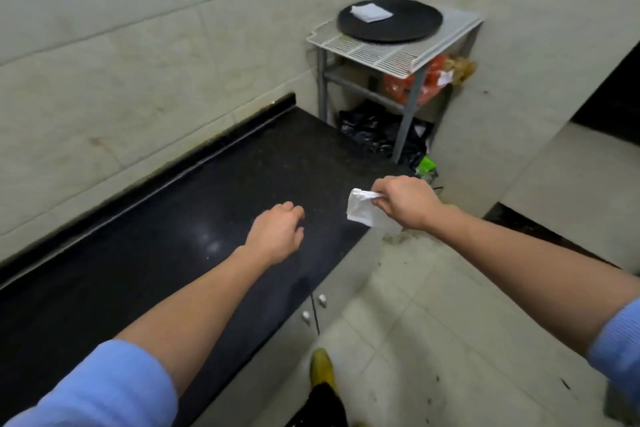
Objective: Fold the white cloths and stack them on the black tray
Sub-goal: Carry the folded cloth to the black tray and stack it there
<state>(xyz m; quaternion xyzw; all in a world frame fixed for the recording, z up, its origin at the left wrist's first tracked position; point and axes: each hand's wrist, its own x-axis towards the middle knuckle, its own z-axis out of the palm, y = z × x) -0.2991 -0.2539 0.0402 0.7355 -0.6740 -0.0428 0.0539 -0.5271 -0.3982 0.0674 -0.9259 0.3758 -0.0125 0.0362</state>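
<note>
My right hand (405, 204) pinches a folded white cloth (362, 210) by its top edge, and the cloth hangs over the right end of the black countertop (173, 236). My left hand (277, 232) hovers over the countertop with its fingers loosely curled and nothing in it. Far ahead, a round black tray (408, 28) sits on a white wire rack (381, 52). One folded white cloth (370, 12) lies on the tray's left part.
The rack stands on grey metal legs in the corner, with red bags (415, 83) and black bags (374, 132) on its lower levels. Tiled walls run along the left and right. Cabinet doors with white knobs (322, 300) lie under the counter; pale floor tiles at right.
</note>
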